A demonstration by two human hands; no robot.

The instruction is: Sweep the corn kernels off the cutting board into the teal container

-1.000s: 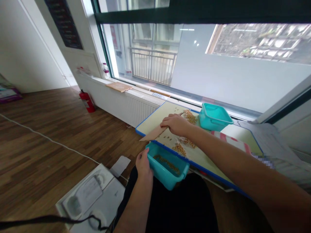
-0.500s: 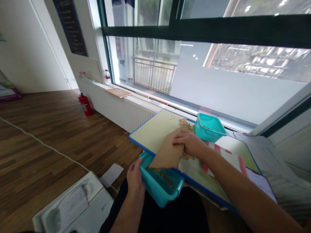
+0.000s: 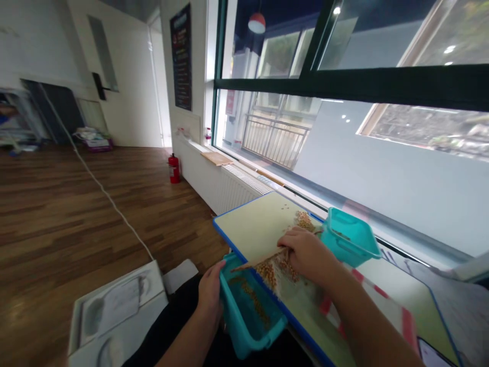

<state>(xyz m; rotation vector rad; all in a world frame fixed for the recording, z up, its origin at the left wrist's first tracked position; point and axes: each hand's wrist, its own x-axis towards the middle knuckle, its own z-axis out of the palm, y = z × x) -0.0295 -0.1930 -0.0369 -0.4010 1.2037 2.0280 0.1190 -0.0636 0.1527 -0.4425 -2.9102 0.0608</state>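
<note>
My left hand (image 3: 211,288) is closed on the left rim of a teal plastic basin (image 3: 244,334), held below the table's near edge. Greenish grains or beans (image 3: 254,300) lie in a strip on its bottom. In my right hand (image 3: 307,252) is a piece of cardboard (image 3: 254,261), tilted nearly edge-on over the tabletop, its far end reaching above the basin. Small orange-brown kernels (image 3: 268,275) lie at the table edge beside the cardboard, and another pile (image 3: 303,220) sits beyond my right hand. Their exact kind I cannot make out.
A second teal basin (image 3: 351,244) stands at the back of the blue-edged table (image 3: 248,216). A red-and-white cloth (image 3: 382,311) and a phone (image 3: 433,354) lie on the right. A white box (image 3: 114,311) is on the left, and a fire extinguisher (image 3: 173,169) stands by the radiator.
My right hand has turned the cardboard from lying broad side up to nearly edge-on, uncovering kernels at the table edge. The view has swung left and up; my left hand keeps the basin.
</note>
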